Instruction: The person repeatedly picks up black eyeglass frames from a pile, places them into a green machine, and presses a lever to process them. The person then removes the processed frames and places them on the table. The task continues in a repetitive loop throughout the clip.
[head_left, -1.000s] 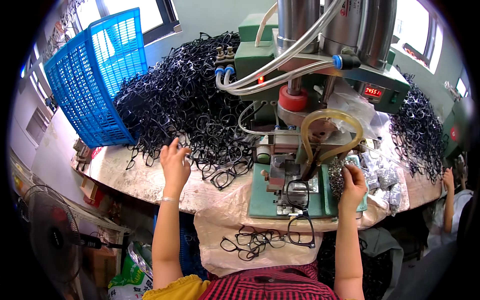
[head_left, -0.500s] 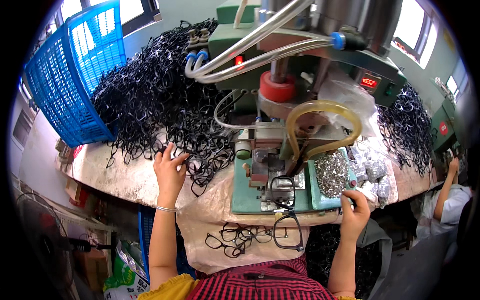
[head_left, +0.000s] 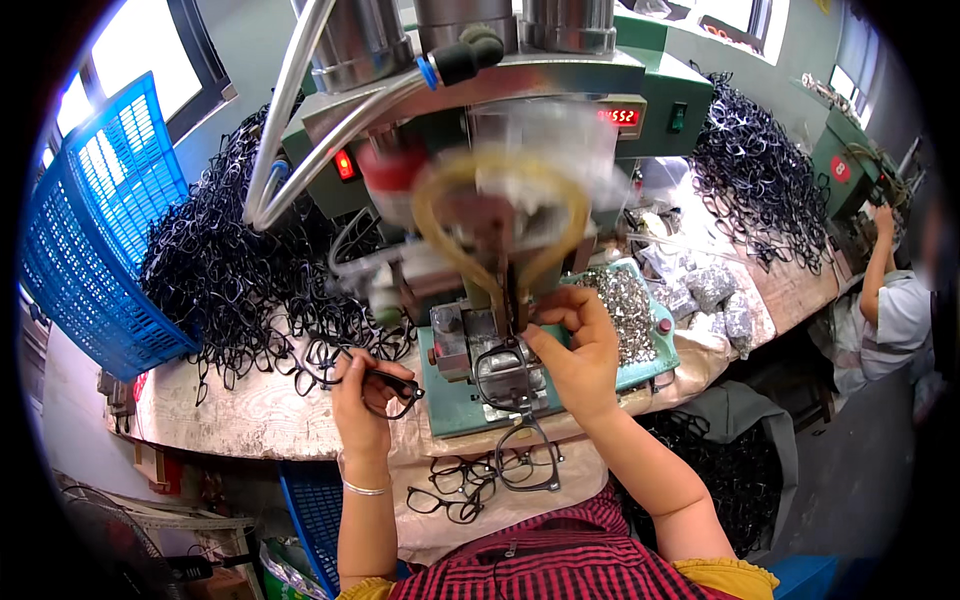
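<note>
My left hand (head_left: pixel 362 405) holds a black eyeglass frame (head_left: pixel 408 392) over the table, left of the green machine. My right hand (head_left: pixel 580 350) is at the press head, thumb and fingers pinched beside its narrow tip; whatever they hold is too small or hidden to make out. Under that tip, another black eyeglass frame (head_left: pixel 527 420) sits in the metal fixture (head_left: pixel 535 385), one rim hanging over the front edge. Several more frames (head_left: pixel 450 490) lie on the cloth across my lap. Small metal parts (head_left: pixel 622 315) fill a green tray (head_left: pixel 655 368) right of the fixture.
A big heap of black frames (head_left: pixel 240 250) and a tipped blue basket (head_left: pixel 90 240) stand at left. A yellowish hose loop (head_left: pixel 575 215) hangs before the press. Bags of parts (head_left: pixel 710 285) lie at right. Farther right, a person (head_left: pixel 890 320) works at another machine.
My left hand has taken up an eyeglass frame at the heap. My right hand has moved from the parts tray up to the press tip. The whole view has shifted.
</note>
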